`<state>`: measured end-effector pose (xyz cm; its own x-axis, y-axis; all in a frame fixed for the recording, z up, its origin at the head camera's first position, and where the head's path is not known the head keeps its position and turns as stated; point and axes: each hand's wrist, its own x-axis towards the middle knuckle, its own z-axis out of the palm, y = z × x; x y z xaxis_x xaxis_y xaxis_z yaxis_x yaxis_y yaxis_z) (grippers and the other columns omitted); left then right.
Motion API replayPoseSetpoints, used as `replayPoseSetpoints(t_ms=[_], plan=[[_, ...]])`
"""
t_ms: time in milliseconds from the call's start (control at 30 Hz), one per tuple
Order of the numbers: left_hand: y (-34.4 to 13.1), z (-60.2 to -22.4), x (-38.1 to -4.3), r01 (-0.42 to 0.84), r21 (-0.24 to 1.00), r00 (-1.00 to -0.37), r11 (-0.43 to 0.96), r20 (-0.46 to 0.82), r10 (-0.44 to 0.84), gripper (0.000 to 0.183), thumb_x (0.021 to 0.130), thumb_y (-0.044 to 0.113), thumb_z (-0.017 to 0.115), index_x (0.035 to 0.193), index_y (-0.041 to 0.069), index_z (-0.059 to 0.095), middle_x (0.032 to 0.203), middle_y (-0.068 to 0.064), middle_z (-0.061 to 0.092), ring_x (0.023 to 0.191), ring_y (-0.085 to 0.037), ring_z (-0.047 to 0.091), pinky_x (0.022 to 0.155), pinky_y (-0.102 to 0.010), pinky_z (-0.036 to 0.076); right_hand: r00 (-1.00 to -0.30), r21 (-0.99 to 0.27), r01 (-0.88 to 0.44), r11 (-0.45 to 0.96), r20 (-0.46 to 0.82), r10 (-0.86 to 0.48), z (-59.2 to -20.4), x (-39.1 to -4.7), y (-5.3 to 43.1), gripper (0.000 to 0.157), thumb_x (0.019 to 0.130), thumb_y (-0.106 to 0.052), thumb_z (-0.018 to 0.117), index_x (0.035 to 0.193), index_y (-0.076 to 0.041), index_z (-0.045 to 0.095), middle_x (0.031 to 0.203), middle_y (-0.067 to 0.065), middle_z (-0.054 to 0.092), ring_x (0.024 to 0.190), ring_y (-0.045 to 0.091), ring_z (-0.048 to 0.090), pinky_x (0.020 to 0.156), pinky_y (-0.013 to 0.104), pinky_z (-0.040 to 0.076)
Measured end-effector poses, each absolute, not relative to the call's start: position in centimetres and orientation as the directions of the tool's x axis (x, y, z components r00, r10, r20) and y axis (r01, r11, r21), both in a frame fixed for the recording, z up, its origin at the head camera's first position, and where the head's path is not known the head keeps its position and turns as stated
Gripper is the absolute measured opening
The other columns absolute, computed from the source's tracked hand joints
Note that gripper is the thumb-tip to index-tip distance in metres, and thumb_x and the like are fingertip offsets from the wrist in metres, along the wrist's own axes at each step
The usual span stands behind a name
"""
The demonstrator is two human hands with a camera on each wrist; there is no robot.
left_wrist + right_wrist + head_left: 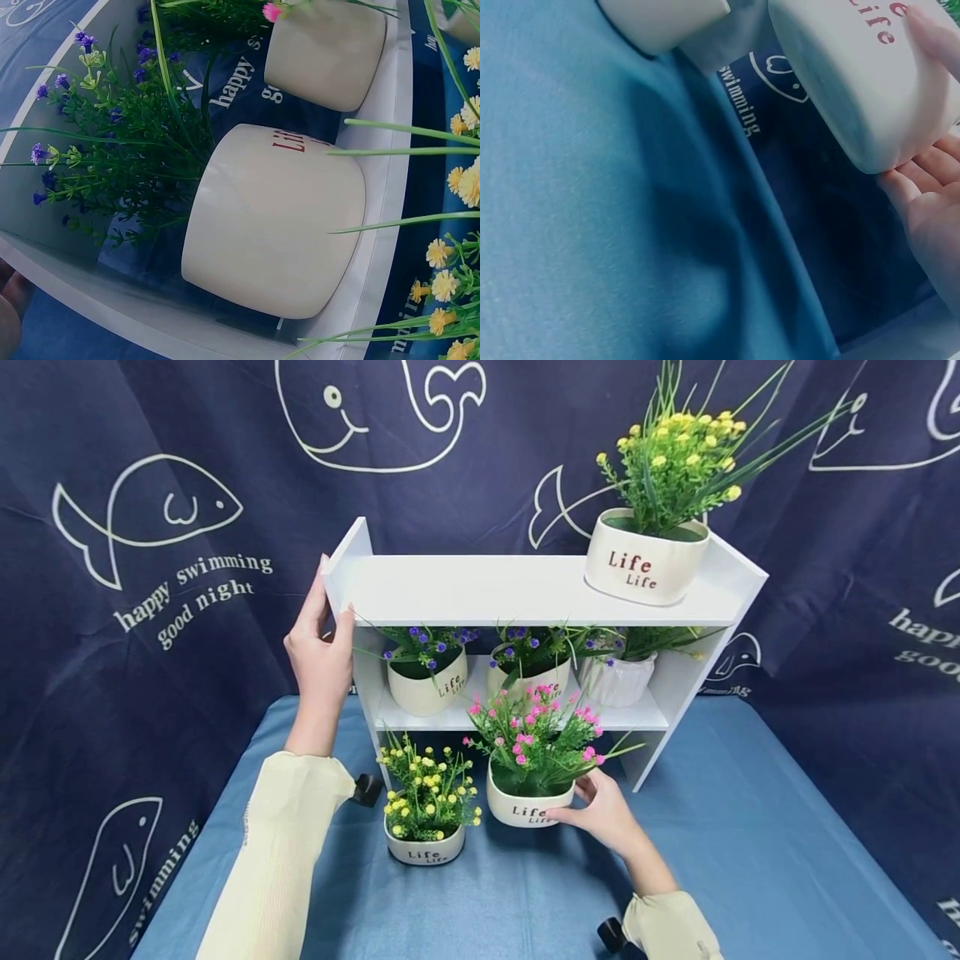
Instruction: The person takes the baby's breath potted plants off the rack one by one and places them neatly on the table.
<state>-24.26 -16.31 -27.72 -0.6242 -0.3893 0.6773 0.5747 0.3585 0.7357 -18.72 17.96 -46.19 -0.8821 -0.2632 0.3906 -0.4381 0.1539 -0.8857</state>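
My left hand (321, 656) grips the left side panel of a white two-tier shelf (472, 589), its thumb at the panel's front edge. A cream pot of pink flowers (529, 808), lettered "Life", is in my right hand (609, 817), the thumb on its front and the fingers around its right side. In the right wrist view the pot's (870, 82) underside shows, lifted above the blue cloth. To its left on the table stands a cream pot of yellow flowers (425, 845).
On the shelf's middle board stand two cream pots with purple flowers, one at left (429, 689) and one in the centre (551, 677), and a white ribbed pot (621, 681). A yellow-flowered pot (645, 560) sits on the top right. Behind hangs a dark blue curtain (187, 435).
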Motion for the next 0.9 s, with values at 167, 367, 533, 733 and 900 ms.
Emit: replayPoseSetpoints(t_ms=[167,367,533,733,900], plan=[[-16.4,-27.7,-24.2,0.573,0.740,-0.625,0.354,0.673,-0.395,0.053,0.093,0.007,0.057,0.140,0.031,0.051,0.140,0.009,0.056,0.125,-0.006,0.056,0.093,-0.034,0.054,-0.890,-0.896,-0.415,0.157,0.365,-0.274,-46.9,-18.8,17.7,0.066,0.066,0.011,0.080,0.123,0.020,0.048,0.122,-0.009,0.061,0.110,-0.013,0.053,0.095,0.008,0.044],[-16.3,-27.7,-24.3,0.573,0.737,-0.626,0.359,0.676,-0.389,0.053,0.093,0.007,0.057,0.140,0.030,0.051,0.140,0.008,0.056,0.125,-0.007,0.056,0.093,-0.036,0.053,-0.888,-0.899,-0.412,0.149,0.359,-0.288,-47.7,-18.9,17.6,0.070,0.067,0.009,0.081,0.127,0.017,0.046,0.122,-0.012,0.059,0.111,-0.012,0.053,0.097,0.009,0.044],[-16.3,-27.7,-24.3,0.574,0.735,-0.625,0.361,0.678,-0.387,0.052,0.093,0.007,0.057,0.140,0.029,0.051,0.140,0.008,0.056,0.125,-0.007,0.056,0.094,-0.038,0.052,-0.907,-0.919,-0.359,0.161,0.302,-0.295,-48.0,-19.0,17.4,0.079,0.067,0.006,0.083,0.134,0.016,0.041,0.131,0.029,0.052,0.113,-0.014,0.051,0.097,0.009,0.043],[-16.3,-27.7,-24.4,0.577,0.736,-0.626,0.353,0.677,-0.387,0.052,0.093,0.007,0.057,0.141,0.029,0.051,0.140,0.007,0.056,0.125,-0.007,0.056,0.094,-0.039,0.052,-0.915,-0.930,-0.320,0.179,0.255,-0.313,-48.8,-19.0,17.2,0.084,0.067,0.003,0.084,0.137,0.013,0.038,0.134,0.033,0.047,0.113,-0.015,0.049,0.097,0.008,0.042],[-16.3,-27.7,-24.3,0.576,0.739,-0.628,0.350,0.674,-0.389,0.052,0.094,0.007,0.057,0.141,0.028,0.051,0.140,0.006,0.055,0.125,-0.007,0.056,0.095,-0.040,0.052,-0.908,-0.937,-0.312,0.157,0.245,-0.341,-49.3,-18.9,17.1,0.084,0.067,0.004,0.083,0.136,0.013,0.037,0.134,0.035,0.047,0.114,-0.014,0.049,0.098,0.009,0.042]])
